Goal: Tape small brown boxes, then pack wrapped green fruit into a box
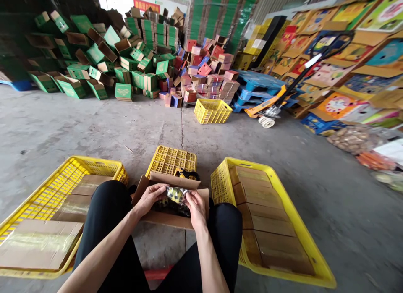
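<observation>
Between my knees sits an open cardboard box [171, 219] with its flaps up. Over it, my left hand [150, 197] and my right hand [195, 207] both pinch a small clear plastic packet with yellow and dark contents [176, 195]. More dark packets lie inside the box under my hands. Just beyond the box is an upturned yellow crate [171, 159] with a black and yellow object [186, 173] on its near edge.
A yellow crate [58, 181] with sealed cardboard boxes stands at my left, another one [285, 209] at my right. Farther off are a small yellow crate [212, 111], heaps of green and red cartons, a pallet jack [277, 102] and stacked printed cardboard on the right.
</observation>
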### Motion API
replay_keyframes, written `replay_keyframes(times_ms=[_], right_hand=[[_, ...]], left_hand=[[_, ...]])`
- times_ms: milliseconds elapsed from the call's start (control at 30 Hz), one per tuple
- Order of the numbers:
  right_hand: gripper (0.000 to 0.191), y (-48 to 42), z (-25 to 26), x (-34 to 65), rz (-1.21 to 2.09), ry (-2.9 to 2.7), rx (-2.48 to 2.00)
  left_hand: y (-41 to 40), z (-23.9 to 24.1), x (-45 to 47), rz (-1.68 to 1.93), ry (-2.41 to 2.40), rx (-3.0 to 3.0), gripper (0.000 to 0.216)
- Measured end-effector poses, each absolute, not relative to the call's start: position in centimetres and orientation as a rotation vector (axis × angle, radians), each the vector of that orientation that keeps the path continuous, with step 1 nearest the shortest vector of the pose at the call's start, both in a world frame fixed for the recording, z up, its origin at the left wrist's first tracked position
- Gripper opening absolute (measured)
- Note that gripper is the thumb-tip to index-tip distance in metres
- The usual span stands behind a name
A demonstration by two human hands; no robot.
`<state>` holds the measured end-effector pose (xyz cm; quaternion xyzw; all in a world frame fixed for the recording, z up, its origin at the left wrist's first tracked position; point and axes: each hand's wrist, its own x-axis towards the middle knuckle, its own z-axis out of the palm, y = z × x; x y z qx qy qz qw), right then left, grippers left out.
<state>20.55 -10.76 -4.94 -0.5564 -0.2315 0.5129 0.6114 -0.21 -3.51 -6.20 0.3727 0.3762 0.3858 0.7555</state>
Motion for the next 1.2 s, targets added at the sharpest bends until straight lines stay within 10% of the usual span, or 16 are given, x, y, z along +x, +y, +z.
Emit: replay_keyframes(times_ms=[367, 667, 1033, 1200], right_hand=[[0.041, -10.9, -4.0, 20.4, 1.077, -0.746, -1.362], [0.037, -11.0, -3.2, 20.0, 1.154, -0.902, -1.291], [0.061, -10.8, -5.7, 20.3, 1.301, -0.502, -1.414], [0.064, -11.0, -6.2, 20.6, 1.236, -0.604, -1.425]], left_hand=[[-2.9, -8.0, -0.8, 0.502, 0.931, 0.652, 0.097], [-3.2, -6.9, -0.9, 0.661, 0.813, 0.665, 0.049], [-3.4, -6.1, -0.6, 0.797, 0.681, 0.788, 0.052], [-3.5, -6.5, -0.5, 0.789, 0.643, 0.754, 0.098]])
